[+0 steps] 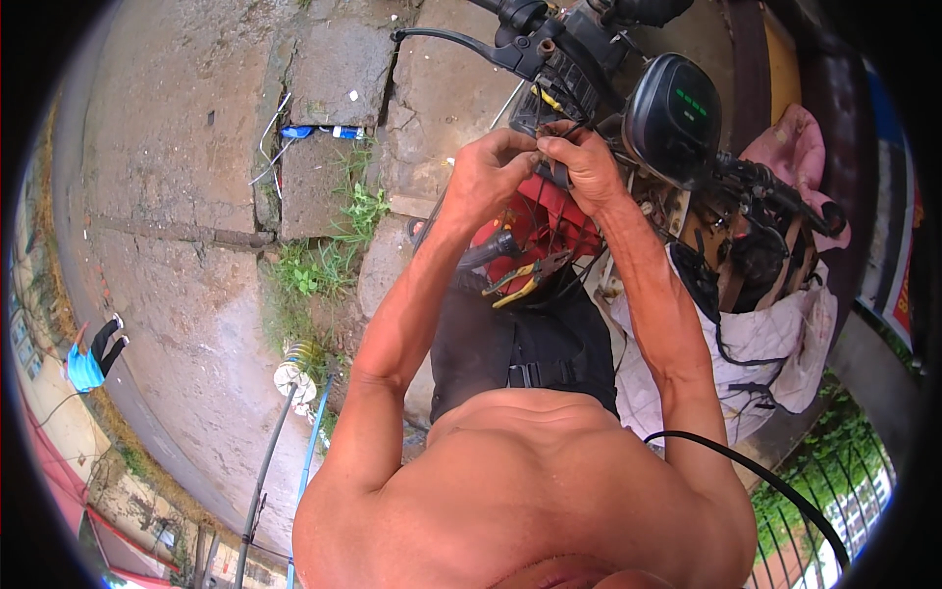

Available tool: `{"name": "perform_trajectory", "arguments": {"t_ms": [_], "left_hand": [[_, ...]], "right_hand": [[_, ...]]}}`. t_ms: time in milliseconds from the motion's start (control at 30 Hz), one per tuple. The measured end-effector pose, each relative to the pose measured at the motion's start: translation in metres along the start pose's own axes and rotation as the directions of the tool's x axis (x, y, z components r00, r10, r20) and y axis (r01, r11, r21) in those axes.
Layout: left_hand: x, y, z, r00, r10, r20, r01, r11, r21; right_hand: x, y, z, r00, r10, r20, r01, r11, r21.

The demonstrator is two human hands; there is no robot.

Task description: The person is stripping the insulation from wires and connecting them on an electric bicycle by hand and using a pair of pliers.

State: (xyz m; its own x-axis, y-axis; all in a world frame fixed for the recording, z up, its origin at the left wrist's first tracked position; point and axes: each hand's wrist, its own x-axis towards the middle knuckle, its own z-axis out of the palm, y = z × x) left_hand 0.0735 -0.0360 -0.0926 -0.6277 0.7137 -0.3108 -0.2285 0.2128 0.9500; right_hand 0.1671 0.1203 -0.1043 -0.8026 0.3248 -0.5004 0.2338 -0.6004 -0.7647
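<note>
My two hands meet in front of a scooter's handlebar. The fingers of my left hand (494, 172) are pinched together, their tips touching those of my right hand (586, 169). Both hands are closed on something small and dark that the fingers mostly hide. A dark strip (560, 175) hangs below the right fingertips. Just beyond are black cables and a piece of yellow (546, 96), under the black brake lever (456, 39). Yellow-handled pliers (528, 280) lie below my hands, beside a black handlebar grip (488, 251) and a red part (549, 218).
A black instrument display (672, 120) stands right of my hands. A white quilted cover (760, 363) and pink cloth (793, 147) drape at the right. Weeds (319, 265) grow between paving slabs at left. Farther off, a person in blue (86, 365) is on the road.
</note>
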Motion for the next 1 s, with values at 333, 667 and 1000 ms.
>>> {"name": "perform_trajectory", "arguments": {"t_ms": [333, 667, 1000], "left_hand": [[0.005, 0.005, 0.004, 0.994, -0.111, -0.023, 0.111, 0.994, 0.002], [0.011, -0.009, -0.007, 0.78, -0.493, 0.385, 0.625, 0.587, -0.515], [-0.005, -0.015, 0.016, 0.862, 0.44, -0.25, -0.311, 0.85, 0.426]], "right_hand": [[0.0, 0.003, -0.002, 1.0, -0.019, 0.003, 0.019, 1.0, 0.001], [0.0, -0.001, -0.004, 1.0, 0.014, 0.018, -0.014, 1.0, -0.005], [0.001, -0.001, -0.002, 0.999, 0.01, 0.042, -0.011, 0.999, 0.031]]}}
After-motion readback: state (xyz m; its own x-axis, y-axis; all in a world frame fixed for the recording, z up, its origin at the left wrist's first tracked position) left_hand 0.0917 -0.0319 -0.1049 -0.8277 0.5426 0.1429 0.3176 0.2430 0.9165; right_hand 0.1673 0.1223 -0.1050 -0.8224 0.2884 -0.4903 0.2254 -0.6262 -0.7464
